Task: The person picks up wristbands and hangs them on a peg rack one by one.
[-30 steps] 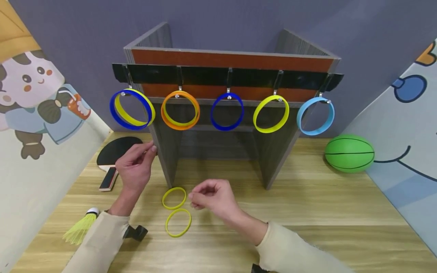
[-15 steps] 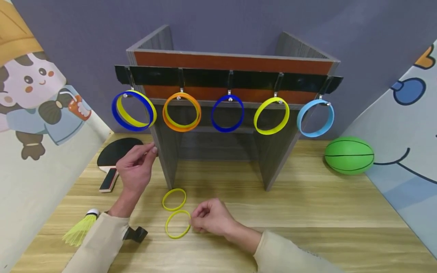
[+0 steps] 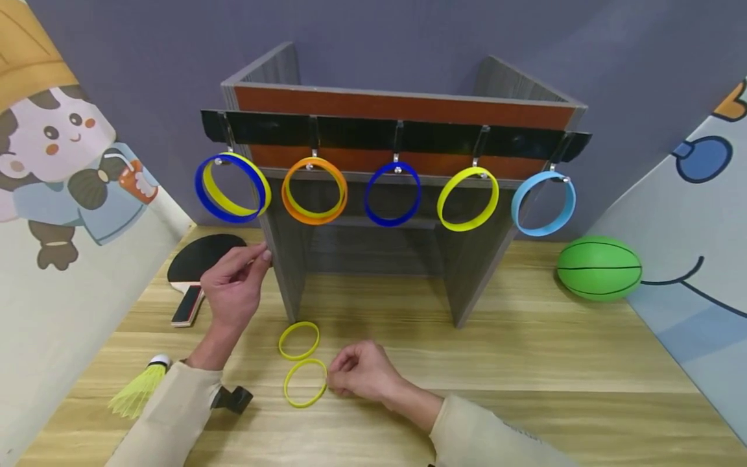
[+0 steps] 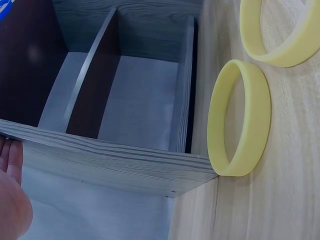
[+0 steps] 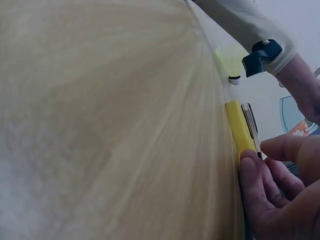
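My left hand [image 3: 233, 279] is at the left side panel [image 3: 286, 279] of a grey wooden stand, fingertips against its outer face near the front edge. In the left wrist view its fingers [image 4: 12, 157] lie straight beside that panel. My right hand [image 3: 364, 373] is low over the table, fingers loosely bent. Its fingertips are right at the edge of the nearer yellow silicone wristband [image 3: 286, 384], which lies on the table. In the right wrist view a gap shows between thumb and fingers [image 5: 252, 175]. Another yellow wristband [image 3: 280, 345] lies just beyond, by the panel's foot.
Wristbands hang from hooks on a black bar [image 3: 356, 135]: blue with yellow, orange [image 3: 315, 219] with yellow, blue, yellow and light blue [image 3: 543, 230]. A table tennis bat [image 3: 204, 256] and a shuttlecock [image 3: 140, 389] lie left. A green ball [image 3: 600, 279] sits right.
My right hand has come down and towards me, from beside the farther yellow wristband to the nearer one's edge. The left hand stays at the panel.
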